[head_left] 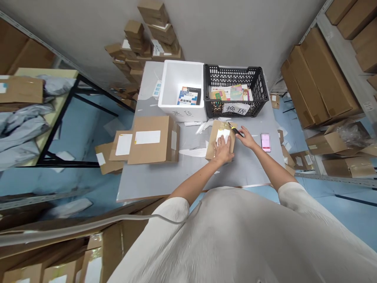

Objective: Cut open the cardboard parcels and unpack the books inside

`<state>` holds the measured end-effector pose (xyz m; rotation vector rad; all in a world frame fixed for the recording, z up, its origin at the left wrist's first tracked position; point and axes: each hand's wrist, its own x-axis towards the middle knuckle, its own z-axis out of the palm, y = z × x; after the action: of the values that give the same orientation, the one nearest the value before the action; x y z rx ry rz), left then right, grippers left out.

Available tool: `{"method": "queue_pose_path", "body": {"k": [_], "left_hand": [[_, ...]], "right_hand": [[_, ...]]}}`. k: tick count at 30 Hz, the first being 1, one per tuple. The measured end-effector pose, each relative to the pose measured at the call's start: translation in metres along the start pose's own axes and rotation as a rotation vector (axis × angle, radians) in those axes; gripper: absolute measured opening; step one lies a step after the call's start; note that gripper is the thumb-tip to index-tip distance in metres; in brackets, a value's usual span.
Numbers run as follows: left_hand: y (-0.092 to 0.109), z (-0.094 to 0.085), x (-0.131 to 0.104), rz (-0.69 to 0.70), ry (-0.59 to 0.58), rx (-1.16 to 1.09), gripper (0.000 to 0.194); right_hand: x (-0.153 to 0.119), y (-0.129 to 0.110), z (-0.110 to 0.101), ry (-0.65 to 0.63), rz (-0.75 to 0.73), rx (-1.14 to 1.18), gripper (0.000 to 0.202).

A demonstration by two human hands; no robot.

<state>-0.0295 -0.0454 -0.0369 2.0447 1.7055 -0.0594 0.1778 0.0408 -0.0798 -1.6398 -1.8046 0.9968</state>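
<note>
A small cardboard box (pixel 210 151) with a white label lies on the grey table (pixel 147 177), in front of the black crate. Flat on its top, over the label, rests my left hand (pixel 224 150), fingers spread, a ring on one of them. My right hand (pixel 246 138) is closed round a black and yellow cutter (pixel 235 129). The cutter's tip is at the far right part of the box top, by a strip of clear tape; whether it touches cannot be made out.
A white foam box (pixel 182 113) and a black crate (pixel 259 103) hold books at the back. Larger cartons (pixel 150 153) stand left, a phone (pixel 265 142) lies right. Paper scraps (pixel 193 152) lie mid-table. Shelves with cartons (pixel 321 78) flank the right side.
</note>
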Motion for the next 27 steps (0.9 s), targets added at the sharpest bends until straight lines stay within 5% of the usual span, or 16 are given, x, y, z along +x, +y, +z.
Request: {"method": "queue_pose_path", "body": {"k": [9, 19, 23, 27], "left_hand": [[-0.035, -0.023, 0.004, 0.326, -0.150, 0.167, 0.122], [-0.074, -0.021, -0.003, 0.444, -0.152, 0.240, 0.127], [-0.076, -0.022, -0.016, 0.452, -0.095, 0.228, 0.120], [-0.057, -0.024, -0.018, 0.404, -0.011, 0.168, 0.101]], "right_hand": [[-0.037, 0.011, -0.010, 0.143, 0.140, 0.077, 0.054], [-0.086, 0.001, 0.000, 0.066, 0.236, 0.259, 0.052], [-0.101, 0.001, 0.002, -0.053, 0.256, 0.409, 0.054], [-0.107, 0.007, -0.011, -0.076, 0.303, 0.463, 0.055]]}}
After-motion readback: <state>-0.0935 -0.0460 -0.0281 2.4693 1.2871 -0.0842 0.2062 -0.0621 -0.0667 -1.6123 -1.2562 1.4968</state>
